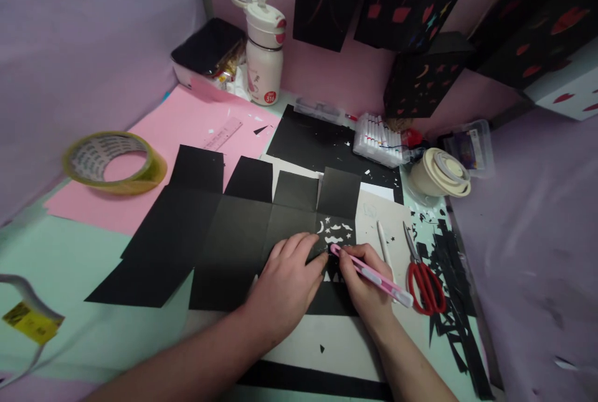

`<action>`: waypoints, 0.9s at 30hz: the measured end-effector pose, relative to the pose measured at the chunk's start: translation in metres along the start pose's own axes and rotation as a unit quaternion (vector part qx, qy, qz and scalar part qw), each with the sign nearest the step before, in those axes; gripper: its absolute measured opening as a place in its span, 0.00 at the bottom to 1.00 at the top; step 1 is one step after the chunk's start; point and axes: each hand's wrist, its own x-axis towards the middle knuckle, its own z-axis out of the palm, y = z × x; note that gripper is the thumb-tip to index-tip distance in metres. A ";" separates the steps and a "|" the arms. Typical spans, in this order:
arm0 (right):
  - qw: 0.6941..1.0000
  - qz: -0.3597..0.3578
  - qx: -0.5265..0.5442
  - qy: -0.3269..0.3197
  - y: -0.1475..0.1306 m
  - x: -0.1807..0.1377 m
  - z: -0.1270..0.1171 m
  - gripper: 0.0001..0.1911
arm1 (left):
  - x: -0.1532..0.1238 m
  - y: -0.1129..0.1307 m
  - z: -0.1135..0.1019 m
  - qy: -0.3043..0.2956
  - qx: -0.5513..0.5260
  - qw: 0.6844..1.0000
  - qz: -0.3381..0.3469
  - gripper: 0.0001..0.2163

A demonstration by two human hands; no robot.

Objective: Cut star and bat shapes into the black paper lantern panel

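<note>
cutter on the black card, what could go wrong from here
- The left hand presses on the card with its fingers close to the tip of the cutter, so a slip might nick one.
- The cut-outs sit close together, so the narrow strips between them could tear.
- The pen lies right beside the right hand and might get knocked.

One view, head-worn. Looks forward and down across the counter [131, 330] from its near side. Close range: left hand [288, 277] and right hand [371, 287] below mid-frame, forearms [200, 352] cut off by the near edge. Wide coverage: purple cloth [93, 34] left and right, pink wall [322, 71] far.
</note>
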 end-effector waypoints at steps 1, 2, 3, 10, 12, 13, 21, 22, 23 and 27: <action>1.000 -0.005 0.000 -0.002 0.001 0.000 0.000 0.08 | 0.000 0.000 0.000 0.000 0.000 1.000 0.000 0.13; 1.000 -0.011 -0.001 -0.003 0.001 0.001 0.000 0.07 | 0.000 -0.001 0.001 0.000 0.001 1.000 0.001 0.13; 1.000 -0.017 -0.002 -0.006 0.002 0.001 -0.001 0.07 | 0.000 -0.001 0.001 0.001 0.001 1.000 0.002 0.13; 0.999 -0.007 -0.006 -0.034 0.006 0.000 -0.005 0.08 | 0.000 -0.002 0.000 0.000 -0.004 1.000 0.004 0.12; 0.999 0.004 -0.005 -0.036 0.006 -0.001 -0.006 0.09 | 0.000 -0.001 0.000 -0.001 -0.006 1.000 0.003 0.12; 0.999 0.008 -0.004 -0.038 0.006 -0.001 -0.006 0.09 | 0.000 -0.001 0.000 -0.001 -0.007 1.000 0.001 0.12; 0.997 0.038 0.019 -0.059 0.005 0.002 -0.011 0.07 | 0.000 -0.002 0.000 0.000 -0.011 1.000 0.002 0.13; 0.997 0.046 0.029 -0.055 0.005 0.003 -0.013 0.06 | 0.000 -0.002 0.000 -0.003 -0.013 1.000 0.000 0.13; 0.996 0.057 0.041 -0.047 0.006 0.004 -0.015 0.05 | 0.000 -0.002 0.000 -0.005 -0.015 1.000 -0.002 0.13; 0.988 0.106 0.109 -0.018 0.011 0.011 -0.024 0.08 | 0.001 -0.002 -0.001 -0.013 -0.025 1.000 -0.011 0.13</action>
